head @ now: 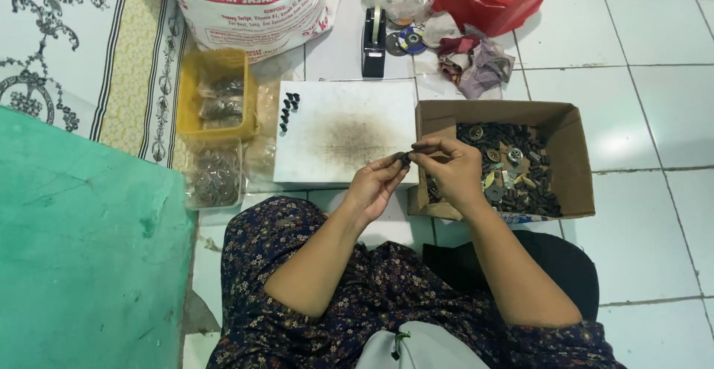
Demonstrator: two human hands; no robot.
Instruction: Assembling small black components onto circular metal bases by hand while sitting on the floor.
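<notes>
Small dark part (pixel 404 158): pinched between left hand (pixel 375 185) and right hand (pixel 454 168) fingertips.
Stained white board (pixel 327 108) edge just beyond grip; open cardboard box (pixel 576 153) of dark metal pieces alongside.

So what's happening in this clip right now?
A person seated on the white tiled floor pinches a small dark part between the left hand and right hand, over a stained white board. A brown cardboard box of dark metal pieces sits right; several small dark parts lie on the board's corner.
</notes>
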